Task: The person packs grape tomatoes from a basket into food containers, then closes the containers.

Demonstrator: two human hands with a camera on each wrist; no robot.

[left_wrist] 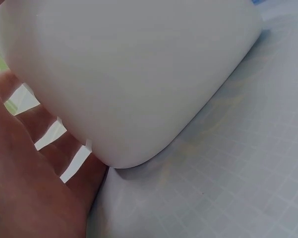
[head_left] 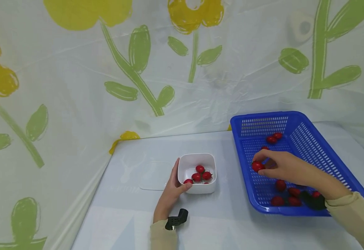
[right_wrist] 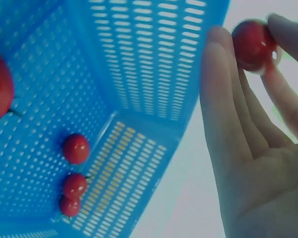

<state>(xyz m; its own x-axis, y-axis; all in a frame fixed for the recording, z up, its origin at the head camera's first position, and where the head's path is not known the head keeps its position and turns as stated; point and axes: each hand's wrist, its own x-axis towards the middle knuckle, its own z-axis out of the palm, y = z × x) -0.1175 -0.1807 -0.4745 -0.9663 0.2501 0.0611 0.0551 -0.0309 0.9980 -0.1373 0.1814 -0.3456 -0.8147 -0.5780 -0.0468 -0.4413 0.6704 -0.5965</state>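
Observation:
My right hand (head_left: 281, 166) pinches a red cherry tomato (head_left: 258, 166) between thumb and fingertips, over the left part of a blue plastic basket (head_left: 242, 173). In the right wrist view the same tomato (right_wrist: 254, 45) shows at the fingertips, beyond the basket wall. More tomatoes lie on the basket floor, some at the far end and several near the front. My left hand (head_left: 170, 191) grips a white square container (head_left: 200, 189) at its left side, thumb at the front rim and fingers along the wall. Several tomatoes (head_left: 200, 169) sit inside that container.
Both containers stand on a pale covered table (head_left: 132, 218). A flat transparent sheet or lid (head_left: 153, 175) lies left of the white container. Behind the table hangs a white curtain (head_left: 82, 86) with yellow flowers and green leaves. A black wrist camera (head_left: 178, 218) is strapped to the left wrist.

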